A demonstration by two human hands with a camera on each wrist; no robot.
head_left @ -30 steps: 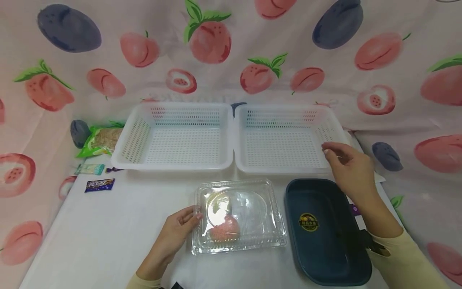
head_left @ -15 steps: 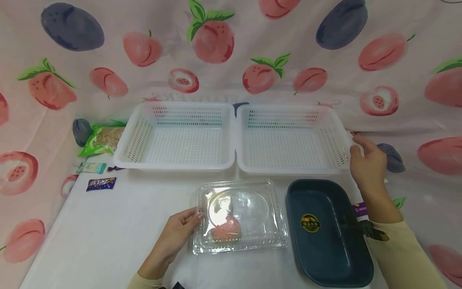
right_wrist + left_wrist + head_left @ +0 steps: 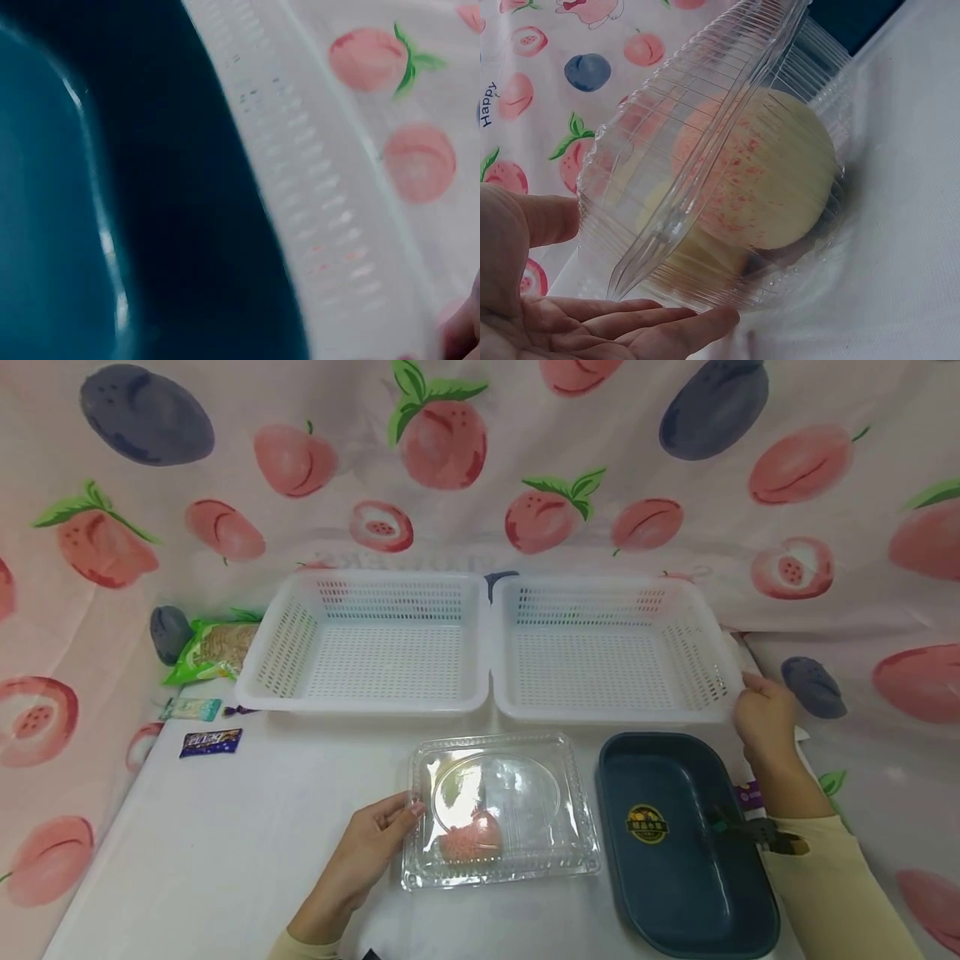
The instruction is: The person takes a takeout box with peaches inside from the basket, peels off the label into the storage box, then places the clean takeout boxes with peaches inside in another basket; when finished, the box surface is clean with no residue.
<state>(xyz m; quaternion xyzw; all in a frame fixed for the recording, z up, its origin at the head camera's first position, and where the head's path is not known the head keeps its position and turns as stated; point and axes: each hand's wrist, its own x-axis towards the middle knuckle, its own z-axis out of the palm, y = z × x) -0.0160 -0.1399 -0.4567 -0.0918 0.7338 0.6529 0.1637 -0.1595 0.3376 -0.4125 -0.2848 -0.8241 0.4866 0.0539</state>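
My left hand (image 3: 375,839) holds the left edge of a clear plastic clamshell container (image 3: 525,852), thumb on the near side in the left wrist view and fingers along the bottom. Inside lies a pink-and-yellow peach (image 3: 769,169), with another yellowish thing (image 3: 697,251) partly behind it. My right hand (image 3: 768,722) is at the right front corner of the right white basket (image 3: 615,717), fingertips at its outer rim and largely hidden. In the right wrist view only a bit of that hand (image 3: 461,334) shows, beside the basket wall.
A dark blue tray (image 3: 675,893) lies under my right forearm, with a purple package (image 3: 748,795) at its right. Another white basket (image 3: 367,703) stands at back left. Beside it lie a green bag (image 3: 213,652), a light blue packet (image 3: 191,709) and a dark purple wrapper (image 3: 211,742).
My right hand has moved right from above the right basket to beyond its right side, then lowered to the corner. The left hand has stayed on the container.
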